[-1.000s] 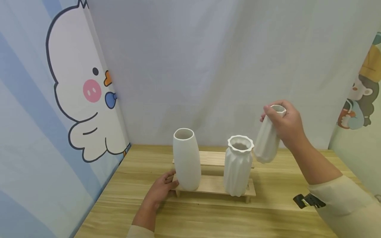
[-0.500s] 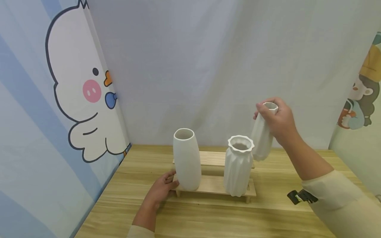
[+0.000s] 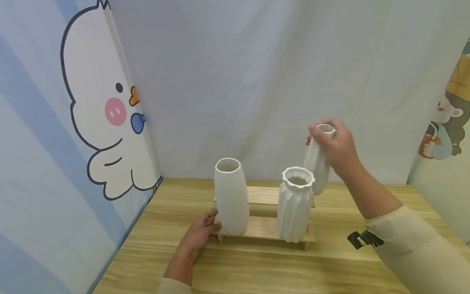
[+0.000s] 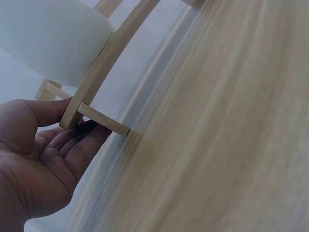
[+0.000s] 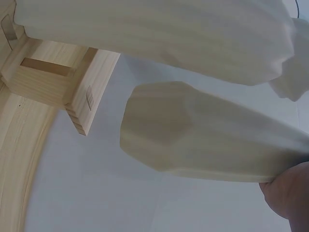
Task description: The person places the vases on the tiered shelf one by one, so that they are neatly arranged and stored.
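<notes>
Leftward-shifted faceted white vase [image 3: 316, 163]

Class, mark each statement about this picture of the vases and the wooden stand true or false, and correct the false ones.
1. The right hand grips a faceted white vase near its mouth. True.
2. That faceted vase stands on the table. False: it is held in the air, behind the ribbed vase.
3. The smooth vase and the ribbed vase both stand on the wooden stand. True.
4. The left hand holds the smooth vase by its rim. False: it rests at the left end of the wooden stand, on the table.
5. The smooth vase lies on its side. False: it is upright.
</notes>
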Demonstrator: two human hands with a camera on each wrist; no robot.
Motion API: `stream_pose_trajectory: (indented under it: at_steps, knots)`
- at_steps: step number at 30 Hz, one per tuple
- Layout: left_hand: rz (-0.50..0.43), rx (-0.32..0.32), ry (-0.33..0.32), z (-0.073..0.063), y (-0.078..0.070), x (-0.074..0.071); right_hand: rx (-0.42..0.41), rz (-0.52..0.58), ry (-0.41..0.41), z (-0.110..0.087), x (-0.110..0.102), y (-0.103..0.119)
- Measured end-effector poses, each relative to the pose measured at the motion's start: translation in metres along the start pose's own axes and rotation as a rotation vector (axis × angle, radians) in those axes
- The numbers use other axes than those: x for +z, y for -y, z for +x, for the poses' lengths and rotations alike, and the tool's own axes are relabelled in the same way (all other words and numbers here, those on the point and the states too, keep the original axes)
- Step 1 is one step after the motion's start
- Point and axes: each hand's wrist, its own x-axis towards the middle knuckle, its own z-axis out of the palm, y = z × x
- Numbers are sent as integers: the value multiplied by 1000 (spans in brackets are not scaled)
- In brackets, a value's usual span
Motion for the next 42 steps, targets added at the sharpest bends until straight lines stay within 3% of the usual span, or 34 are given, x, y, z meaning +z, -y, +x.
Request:
stream_pose_trajectory:
  at_steps: [12,42]
  knots:
    - [-4,5,13,4,3,-2,5,-32,27,6,12,-3]
    - [-11,9,14,3,0,-1,-5,36,53,10,38,2]
